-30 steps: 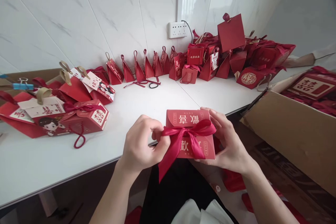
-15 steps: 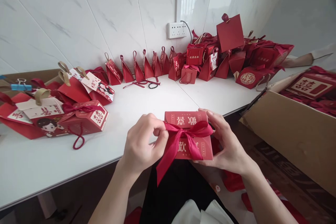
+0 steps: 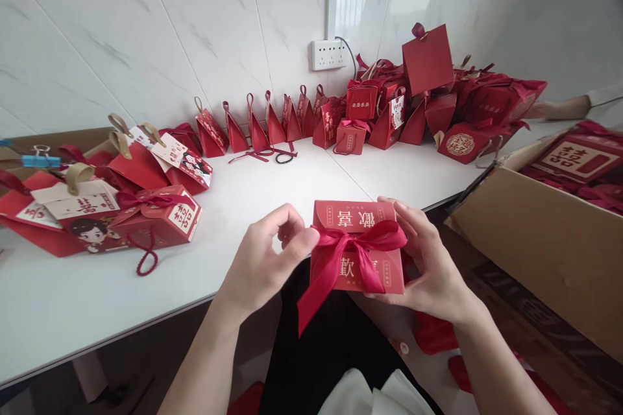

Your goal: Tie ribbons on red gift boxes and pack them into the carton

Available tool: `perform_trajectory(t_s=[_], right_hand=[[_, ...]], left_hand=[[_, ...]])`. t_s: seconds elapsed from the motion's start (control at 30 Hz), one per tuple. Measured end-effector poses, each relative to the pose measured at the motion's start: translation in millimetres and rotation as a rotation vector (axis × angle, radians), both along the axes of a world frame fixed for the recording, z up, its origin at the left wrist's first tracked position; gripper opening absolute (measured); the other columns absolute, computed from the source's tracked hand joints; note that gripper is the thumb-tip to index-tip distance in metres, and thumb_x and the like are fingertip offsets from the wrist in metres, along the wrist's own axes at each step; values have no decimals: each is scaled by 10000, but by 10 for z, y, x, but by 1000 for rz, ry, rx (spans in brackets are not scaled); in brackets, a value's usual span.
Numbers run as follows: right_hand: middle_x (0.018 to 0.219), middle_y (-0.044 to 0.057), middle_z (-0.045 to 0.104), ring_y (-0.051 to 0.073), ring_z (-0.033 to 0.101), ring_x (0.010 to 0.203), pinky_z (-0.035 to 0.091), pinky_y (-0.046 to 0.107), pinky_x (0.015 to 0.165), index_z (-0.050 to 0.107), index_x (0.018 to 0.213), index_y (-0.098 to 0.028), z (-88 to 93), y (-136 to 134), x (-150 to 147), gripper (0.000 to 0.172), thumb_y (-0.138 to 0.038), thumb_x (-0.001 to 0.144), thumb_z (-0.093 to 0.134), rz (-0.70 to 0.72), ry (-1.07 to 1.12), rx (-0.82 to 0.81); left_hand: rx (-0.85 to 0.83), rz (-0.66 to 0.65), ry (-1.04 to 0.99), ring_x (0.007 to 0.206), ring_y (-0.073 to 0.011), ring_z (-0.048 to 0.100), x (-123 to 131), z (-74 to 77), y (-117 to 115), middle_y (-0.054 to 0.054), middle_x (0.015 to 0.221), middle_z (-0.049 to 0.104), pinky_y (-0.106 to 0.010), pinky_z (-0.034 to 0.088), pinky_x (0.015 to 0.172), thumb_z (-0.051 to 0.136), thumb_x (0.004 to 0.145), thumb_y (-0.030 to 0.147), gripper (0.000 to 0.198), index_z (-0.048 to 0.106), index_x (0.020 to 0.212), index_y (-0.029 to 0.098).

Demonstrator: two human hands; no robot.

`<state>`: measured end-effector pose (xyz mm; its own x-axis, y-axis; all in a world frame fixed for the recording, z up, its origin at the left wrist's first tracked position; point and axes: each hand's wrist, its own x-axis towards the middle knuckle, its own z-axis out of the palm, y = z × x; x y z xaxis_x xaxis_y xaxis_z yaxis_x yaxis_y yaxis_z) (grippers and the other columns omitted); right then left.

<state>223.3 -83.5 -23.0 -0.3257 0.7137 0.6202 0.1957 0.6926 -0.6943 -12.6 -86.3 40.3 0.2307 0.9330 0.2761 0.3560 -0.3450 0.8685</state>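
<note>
Above the lap point(image 3: 316, 350), the right hand point(image 3: 428, 266) clamps a red box point(image 3: 345, 264), pale-lettered under a glossy bow point(image 3: 354, 243); beside it, the left hand point(image 3: 263, 256) has thumb and fingers apart. Veined tiles point(image 3: 204, 19) back the white counter point(image 3: 263, 188).

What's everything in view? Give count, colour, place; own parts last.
table: one, white, ahead
tiled wall: one, pale, behind table
gift box: one, red, centre
bow: one, crimson, on gift box
side boxes: several, red-white, table's left
cardboard: one, brown, behind side boxes
binder clip: one, blue, far left
triangular boxes: several, red, along wall
cord loop: one, dark, before triangular boxes
box heap: many, red, table's right
socket strip: one, white, on wall
open carton: one, brown, right, holding red boxes
red items: several, red, below table
another person's arm: one, bare, right background
left hand: one, bare, at bow's left side
right hand: one, bare, holding gift box's right side
</note>
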Motion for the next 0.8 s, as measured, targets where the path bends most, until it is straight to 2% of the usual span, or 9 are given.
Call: perform_trajectory(t_s=[0.1, 0.2, 0.43, 0.57, 0.63, 0.7, 0.8], right_hand=[[1455, 60, 264, 284, 297, 1344, 448, 429, 1013, 224, 1411, -366, 2, 2, 2, 1007, -222, 606, 810, -3, 0, 14], [1453, 60, 276, 275, 290, 1349, 458, 412, 1006, 223, 1412, -364, -5, -5, -1, 1002, -218, 611, 806, -12, -4, 28], [1459, 62, 278, 285, 310, 1341, 446, 436, 1009, 220, 1410, -374, -46, -7, 7, 1008, -231, 605, 810, 13, 20, -27], [1455, 66, 289, 300, 326, 1332, 475, 448, 974, 229, 1402, -385, -56, 5, 45, 998, -253, 603, 812, 8, 43, -63], [1449, 72, 298, 307, 338, 1324, 489, 448, 959, 231, 1402, -380, -54, 13, 68, 1001, -268, 597, 816, -3, 44, -60], [1446, 77, 306, 310, 343, 1320, 492, 453, 953, 232, 1402, -376, -50, 24, 88, 997, -280, 599, 815, -19, 37, -40], [1444, 77, 309, 302, 314, 1337, 483, 450, 965, 232, 1402, -373, -38, 42, 113, 973, -269, 621, 802, -36, 15, 12]], left_hand=[[-50, -5, 43, 579, -88, 386, 62, 28, -27, 40, 619, 406, -220, 313, 518, 524, 855, 404, 294, 438, 672, 191], [-34, -8, 22, 568, -85, 364, 98, -31, -32, 37, 615, 383, -221, 275, 486, 489, 880, 373, 298, 422, 656, 188], [-14, -13, -260, 534, -89, 304, 170, -270, -4, 35, 583, 329, -243, 271, 495, 478, 889, 362, 349, 375, 607, 184], [-49, -53, -396, 536, -104, 341, 167, -356, 57, 22, 583, 358, -255, 292, 497, 472, 885, 342, 326, 406, 605, 189], [-50, -13, -438, 539, -109, 364, 137, -374, 106, 15, 585, 377, -258, 317, 505, 464, 879, 325, 321, 410, 593, 188], [-42, 35, -448, 561, -117, 393, 109, -368, 147, 4, 607, 411, -261, 352, 527, 440, 877, 362, 320, 447, 609, 187], [-18, 8, -357, 642, -136, 460, 129, -311, 144, -22, 695, 503, -272, 410, 592, 422, 851, 514, 369, 549, 755, 181]])
